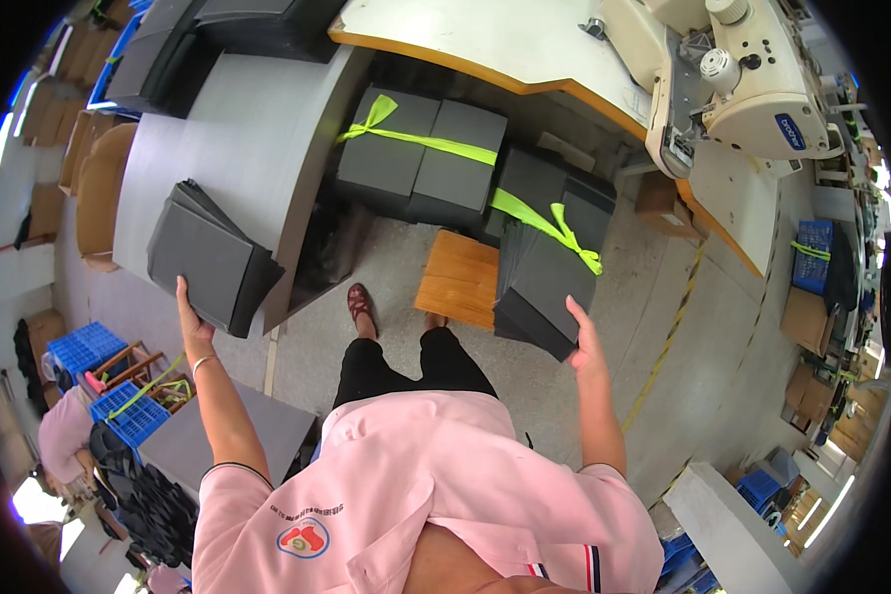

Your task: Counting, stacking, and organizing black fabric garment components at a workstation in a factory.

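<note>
An industrial sewing machine (pixel 767 79) ahead of the right hand (pixel 586 342), blue crates (pixel 87 348) left of the left hand (pixel 196 322) and ribbon-tied dark bundles (pixel 401 163) between both mark a sewing workshop.

Overall light: bright, even, whitish
Light strips (pixel 830 512): glaring white, right rim
White worktop (pixel 465 25): brightly lit
Beneath grey table (pixel 223 109): deep shadow, blurred
Pink shirt (pixel 426 436): evenly lit, in focus
Outer rim: fisheye-bent edges, black corners

Arms (pixel 232 411) spread wide, left fingers (pixel 182 294) and right fingers (pixel 578 315) partly hidden.
</note>
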Motion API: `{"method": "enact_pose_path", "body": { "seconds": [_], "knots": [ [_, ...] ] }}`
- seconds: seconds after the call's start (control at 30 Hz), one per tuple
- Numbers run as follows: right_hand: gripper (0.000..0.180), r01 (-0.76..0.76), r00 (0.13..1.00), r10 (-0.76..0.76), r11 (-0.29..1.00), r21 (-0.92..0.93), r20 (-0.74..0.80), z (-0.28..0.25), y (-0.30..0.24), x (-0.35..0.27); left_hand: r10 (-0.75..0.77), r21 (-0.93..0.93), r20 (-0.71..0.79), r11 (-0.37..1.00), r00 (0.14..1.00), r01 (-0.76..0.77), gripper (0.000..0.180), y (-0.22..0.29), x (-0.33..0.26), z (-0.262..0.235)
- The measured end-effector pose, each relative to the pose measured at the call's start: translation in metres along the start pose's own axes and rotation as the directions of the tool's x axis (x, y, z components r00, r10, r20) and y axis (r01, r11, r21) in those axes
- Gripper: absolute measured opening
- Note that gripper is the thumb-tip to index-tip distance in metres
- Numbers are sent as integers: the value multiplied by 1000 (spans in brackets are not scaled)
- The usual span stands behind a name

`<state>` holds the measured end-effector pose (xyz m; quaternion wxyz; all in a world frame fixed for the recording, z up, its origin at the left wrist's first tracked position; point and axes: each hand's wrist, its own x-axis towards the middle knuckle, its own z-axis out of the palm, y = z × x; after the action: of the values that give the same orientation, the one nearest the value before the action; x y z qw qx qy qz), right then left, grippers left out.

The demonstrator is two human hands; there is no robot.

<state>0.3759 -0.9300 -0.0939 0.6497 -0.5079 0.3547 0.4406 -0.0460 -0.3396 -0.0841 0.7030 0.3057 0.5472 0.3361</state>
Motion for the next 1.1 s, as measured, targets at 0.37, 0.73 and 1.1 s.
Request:
{"method": "enact_pose_path", "body": {
  "seconds": [0.37,0.73,1.1],
  "knots": [
    [77,247,966,-176,831,-498,187,49,82,-108,-68,84,128,995,989,58,82,-1,2,0],
    [90,635,624,-54,617,-465,780,419,169,-110,-401,170,433,916,807,364,99,34,35,-46],
    [93,627,436,-360,-536,-565,825,548,228,-112,-460,95,587,856,666,508,109,50,98,-88]
  ]
}}
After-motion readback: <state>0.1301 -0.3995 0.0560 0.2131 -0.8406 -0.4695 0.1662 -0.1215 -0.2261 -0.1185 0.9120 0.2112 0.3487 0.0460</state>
